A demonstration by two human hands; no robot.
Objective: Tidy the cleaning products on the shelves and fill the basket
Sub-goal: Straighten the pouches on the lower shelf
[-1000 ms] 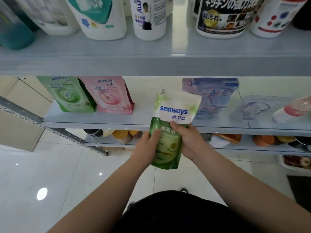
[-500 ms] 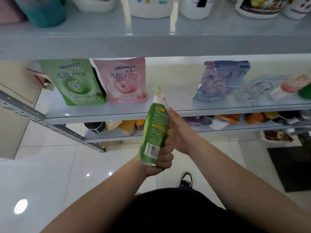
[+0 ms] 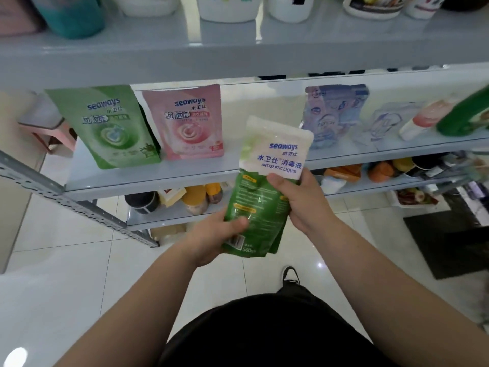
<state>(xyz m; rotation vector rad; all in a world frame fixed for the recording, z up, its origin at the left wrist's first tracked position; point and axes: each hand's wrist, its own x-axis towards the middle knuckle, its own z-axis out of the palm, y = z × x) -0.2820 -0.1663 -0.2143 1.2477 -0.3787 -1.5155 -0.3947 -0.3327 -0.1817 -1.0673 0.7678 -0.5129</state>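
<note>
I hold a white-and-green seaways antiseptic liquid pouch upright in front of the middle shelf, its printed back face toward me. My left hand grips its lower left corner, thumb on the face near the barcode. My right hand grips its right side, thumb pressed below the white label. On the shelf behind stand a green seaways pouch and a pink seaways pouch, side by side at the left. No basket is in view.
A bluish pouch, a clear pouch, a lying pink-white bottle and a green bottle sit further right on the same shelf. Bottles line the upper shelf. Jars fill the lower shelf. A dark mat lies on the floor.
The pouch turned from edge-on to showing its flat face. My right hand moved from behind it to gripping its right side; my left hand shifted to the lower corner.
</note>
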